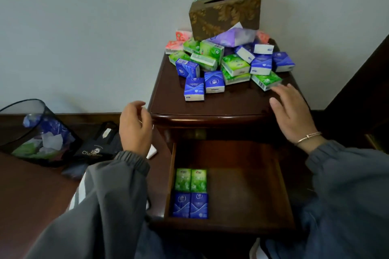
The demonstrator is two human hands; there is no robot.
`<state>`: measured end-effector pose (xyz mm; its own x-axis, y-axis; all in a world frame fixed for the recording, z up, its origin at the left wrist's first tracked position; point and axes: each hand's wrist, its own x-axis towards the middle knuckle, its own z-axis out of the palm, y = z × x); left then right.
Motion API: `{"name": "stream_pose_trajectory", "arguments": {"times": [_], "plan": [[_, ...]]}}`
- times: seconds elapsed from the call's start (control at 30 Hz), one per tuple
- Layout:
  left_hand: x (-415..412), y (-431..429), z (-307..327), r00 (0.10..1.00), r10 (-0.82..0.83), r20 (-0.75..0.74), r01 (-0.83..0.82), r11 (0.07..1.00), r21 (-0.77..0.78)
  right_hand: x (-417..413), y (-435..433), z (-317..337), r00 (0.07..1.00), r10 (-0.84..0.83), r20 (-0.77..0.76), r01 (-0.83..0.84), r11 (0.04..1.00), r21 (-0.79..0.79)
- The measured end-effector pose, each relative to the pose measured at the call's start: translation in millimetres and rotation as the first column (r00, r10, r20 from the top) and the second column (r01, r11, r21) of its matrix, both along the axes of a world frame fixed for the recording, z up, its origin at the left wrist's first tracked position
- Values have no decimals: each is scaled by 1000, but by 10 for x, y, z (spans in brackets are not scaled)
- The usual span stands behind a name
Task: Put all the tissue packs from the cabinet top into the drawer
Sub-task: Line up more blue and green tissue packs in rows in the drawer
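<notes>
Four tissue packs against left wall of drawer, right side open. Loose pile on cabinet top. Reads "Char" on black bag. Left hand, right hand empty, fingers relaxed.

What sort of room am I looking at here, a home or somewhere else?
Probably a bedroom or hotel room, though I can't be sure: a dark wooden bedside-style cabinet with an open drawer, a decorated tissue box, and a mesh wastebasket nearby.
</notes>
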<state>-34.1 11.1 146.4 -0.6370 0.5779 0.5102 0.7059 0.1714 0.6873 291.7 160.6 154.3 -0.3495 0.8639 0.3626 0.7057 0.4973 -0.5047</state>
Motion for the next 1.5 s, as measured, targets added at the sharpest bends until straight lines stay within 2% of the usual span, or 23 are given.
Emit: {"name": "stream_pose_trajectory", "arguments": {"times": [0.07,0.17,0.23,0.4,0.53,0.6,0.7,0.77,0.8,0.83,0.87,0.9,0.93,0.97,1.03,1.07,1.1,1.2,1.3,1.37,1.43,1.5], "plan": [[44,224,184,993,-92,-77,88,995,-47,-31,185,-57,984,-96,149,102,994,-33],[90,582,372,962,-183,-200,157,978,-139,-115,269,-200,909,-145,392,177,983,-46],[80,828,449,952,-198,-233,149,966,-213,-133,292,-253,872,-158,463,191,981,-24],[-8,1376,458,925,-285,-252,149,881,-449,-153,241,-304,873,-250,418,230,968,100],[-130,1680,398,879,-364,-308,118,792,-598,-181,210,-334,893,-277,354,244,960,134],[-162,1740,375,847,-386,-365,100,791,-604,-182,213,-346,900,-285,330,249,957,148],[-215,1725,373,781,-362,-509,37,840,-541,-180,206,-357,908,-294,299,253,953,168],[-280,1652,389,783,-328,-529,-13,841,-541,-183,200,-356,911,-294,290,251,952,176],[-320,1611,386,831,-280,-480,-30,840,-542,-184,199,-357,913,-295,283,251,951,181],[-350,1565,400,909,-197,-366,-26,852,-523,-183,197,-358,914,-297,275,253,949,186],[-357,1505,443,980,-93,-176,-3,876,-482,-184,195,-359,915,-300,269,254,948,191],[-357,1445,493,998,-12,63,37,909,-415,-185,194,-360,915,-301,268,255,947,193],[-349,1385,545,950,10,313,101,936,-336,-187,191,-360,914,-303,269,257,947,192],[-334,1336,606,852,-9,524,169,951,-257,-190,186,-358,913,-304,272,259,947,191],[-268,1235,725,639,-89,764,302,942,-143,-195,178,-350,911,-308,273,263,946,188],[-225,1208,774,581,-111,806,365,921,-137,-197,177,-348,911,-310,272,266,946,187],[-173,1191,801,567,-113,816,424,890,-171,-196,175,-346,911,-311,270,268,946,185],[29,1181,788,606,-77,792,496,815,-301,-188,175,-340,915,-301,267,262,949,174],[235,1210,657,615,-14,788,424,849,-316,-180,167,-330,915,-302,267,265,950,166],[315,1249,548,668,25,744,356,867,-348,-184,162,-328,916,-301,266,265,950,164],[374,1274,482,737,62,673,316,848,-425,-184,161,-331,916,-298,270,262,951,161],[432,1291,473,747,112,655,291,831,-474,-182,165,-331,913,-298,277,262,952,159]]}}
